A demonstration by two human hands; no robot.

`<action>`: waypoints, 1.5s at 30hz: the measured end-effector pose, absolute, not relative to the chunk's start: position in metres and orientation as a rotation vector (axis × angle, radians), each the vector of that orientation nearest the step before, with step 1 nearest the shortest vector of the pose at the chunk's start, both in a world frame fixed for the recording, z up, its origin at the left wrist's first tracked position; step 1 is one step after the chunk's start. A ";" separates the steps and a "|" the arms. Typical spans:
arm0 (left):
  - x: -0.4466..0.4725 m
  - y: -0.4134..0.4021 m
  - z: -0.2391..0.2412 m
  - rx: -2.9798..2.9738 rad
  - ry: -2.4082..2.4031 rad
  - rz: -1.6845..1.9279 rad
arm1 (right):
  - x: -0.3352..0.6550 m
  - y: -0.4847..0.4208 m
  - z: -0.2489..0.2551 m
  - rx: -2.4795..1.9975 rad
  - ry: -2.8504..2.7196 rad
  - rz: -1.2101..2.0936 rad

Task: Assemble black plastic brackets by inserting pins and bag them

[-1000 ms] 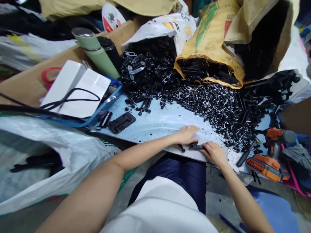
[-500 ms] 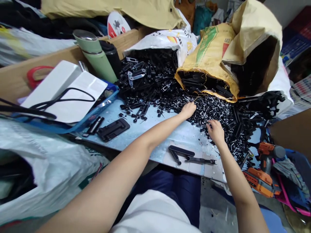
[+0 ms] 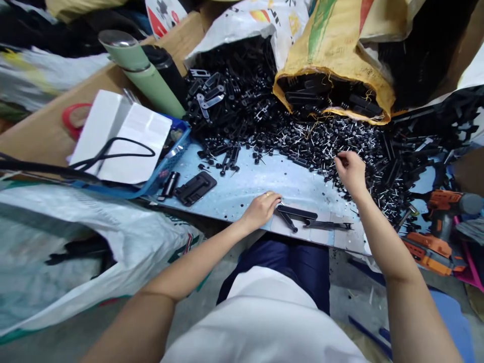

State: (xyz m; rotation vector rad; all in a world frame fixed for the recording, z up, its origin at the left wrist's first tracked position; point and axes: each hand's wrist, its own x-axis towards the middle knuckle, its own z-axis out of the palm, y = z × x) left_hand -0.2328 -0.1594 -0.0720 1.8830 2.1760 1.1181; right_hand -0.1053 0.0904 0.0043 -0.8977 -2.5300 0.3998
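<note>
Pinching at left end of black bar (image 3: 297,212): left hand (image 3: 261,209), nearer. Bar's long axis runs left-right. Right hand (image 3: 351,174) curled at pins (image 3: 321,143). Contents, both hands: cannot tell.

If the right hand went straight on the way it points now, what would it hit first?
Most likely the heap of black-headed pins, right in front of the fingers of the right hand; depth is unclear, so it may already touch them.
</note>
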 end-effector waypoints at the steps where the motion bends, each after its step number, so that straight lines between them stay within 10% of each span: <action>1: -0.230 -0.165 -0.073 1.884 2.200 1.076 | -0.095 0.077 0.002 -0.851 -2.512 0.500; 10: -0.217 -0.165 -0.064 2.155 2.260 0.533 | -0.028 -0.001 -0.040 -0.776 -2.457 0.963; 27: -0.229 -0.165 -0.107 2.516 2.171 0.768 | -0.005 -0.015 -0.080 -0.218 -2.625 0.241; 37: -0.181 -0.122 -0.078 2.441 2.054 0.329 | 0.010 0.016 -0.069 -0.430 -2.987 -0.079; 45: -0.166 -0.148 -0.018 2.167 1.476 1.255 | 0.021 -0.027 0.007 0.174 -2.693 0.871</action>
